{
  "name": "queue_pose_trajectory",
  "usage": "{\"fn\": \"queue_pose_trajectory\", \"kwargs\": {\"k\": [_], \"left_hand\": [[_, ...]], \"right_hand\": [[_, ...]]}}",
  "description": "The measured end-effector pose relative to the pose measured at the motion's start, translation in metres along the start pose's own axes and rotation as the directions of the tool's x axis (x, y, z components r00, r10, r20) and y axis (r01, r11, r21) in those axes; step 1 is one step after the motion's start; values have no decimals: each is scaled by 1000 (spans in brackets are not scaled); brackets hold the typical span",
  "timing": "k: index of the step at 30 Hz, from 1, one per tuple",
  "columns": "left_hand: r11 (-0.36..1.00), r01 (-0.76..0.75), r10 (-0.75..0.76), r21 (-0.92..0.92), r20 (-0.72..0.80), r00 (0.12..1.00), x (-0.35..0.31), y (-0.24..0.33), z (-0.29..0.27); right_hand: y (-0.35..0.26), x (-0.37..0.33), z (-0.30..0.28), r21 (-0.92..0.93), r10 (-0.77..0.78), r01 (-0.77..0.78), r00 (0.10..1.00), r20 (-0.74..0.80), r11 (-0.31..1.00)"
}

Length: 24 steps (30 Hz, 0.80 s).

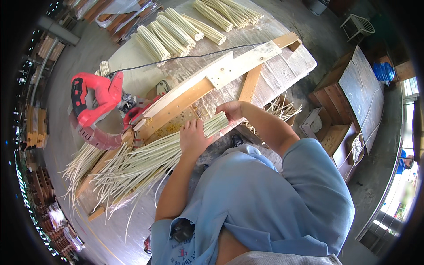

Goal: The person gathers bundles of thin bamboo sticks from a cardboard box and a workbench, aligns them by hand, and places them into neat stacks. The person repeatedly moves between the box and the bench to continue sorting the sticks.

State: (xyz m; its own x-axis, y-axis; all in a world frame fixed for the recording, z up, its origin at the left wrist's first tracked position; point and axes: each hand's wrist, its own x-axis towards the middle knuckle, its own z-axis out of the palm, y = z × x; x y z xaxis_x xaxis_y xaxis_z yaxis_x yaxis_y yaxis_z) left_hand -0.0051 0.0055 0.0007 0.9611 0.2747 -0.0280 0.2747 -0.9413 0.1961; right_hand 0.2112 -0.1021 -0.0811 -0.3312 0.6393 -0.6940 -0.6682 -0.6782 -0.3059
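Note:
A long bundle of pale, thin rattan canes [150, 154] lies slantwise along the near side of the workbench. Its ends are even at the right and fan out loosely at the left. My left hand [193, 138] is closed over the bundle towards its even end, fingers on top. At that end, my right hand [232, 111] curls around the cane tips, its palm partly hidden. A red miter saw [99, 99] stands left of my hands, beside a wooden fence [185, 104] built of boards.
Several tied cane bundles [170, 33] lie at the back of the bench [287, 64]. A black cord [198, 55] crosses it from the saw. Under the right side sits a box of cane offcuts [282, 110]. A wooden cabinet [360, 88] stands farther right, with a white stool [358, 25] behind.

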Motion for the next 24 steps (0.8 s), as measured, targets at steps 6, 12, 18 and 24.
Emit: {"fn": "queue_pose_trajectory", "kwargs": {"k": [6, 12, 18, 24], "left_hand": [[1000, -18, 18, 18, 38, 999, 4, 2, -5], [1000, -4, 3, 22, 52, 999, 0, -4, 3], [999, 27, -29, -44, -39, 999, -3, -4, -2], [971, -177, 88, -164, -442, 893, -51, 22, -31]], "right_hand": [[-7, 4, 0, -402, -168, -68, 835, -524, 913], [-32, -52, 59, -983, -621, 68, 767, 162, -173], [-10, -26, 129, -854, -439, -215, 898, 16, -473], [-1, -35, 130, -885, -406, -244, 911, -69, -397]]}}
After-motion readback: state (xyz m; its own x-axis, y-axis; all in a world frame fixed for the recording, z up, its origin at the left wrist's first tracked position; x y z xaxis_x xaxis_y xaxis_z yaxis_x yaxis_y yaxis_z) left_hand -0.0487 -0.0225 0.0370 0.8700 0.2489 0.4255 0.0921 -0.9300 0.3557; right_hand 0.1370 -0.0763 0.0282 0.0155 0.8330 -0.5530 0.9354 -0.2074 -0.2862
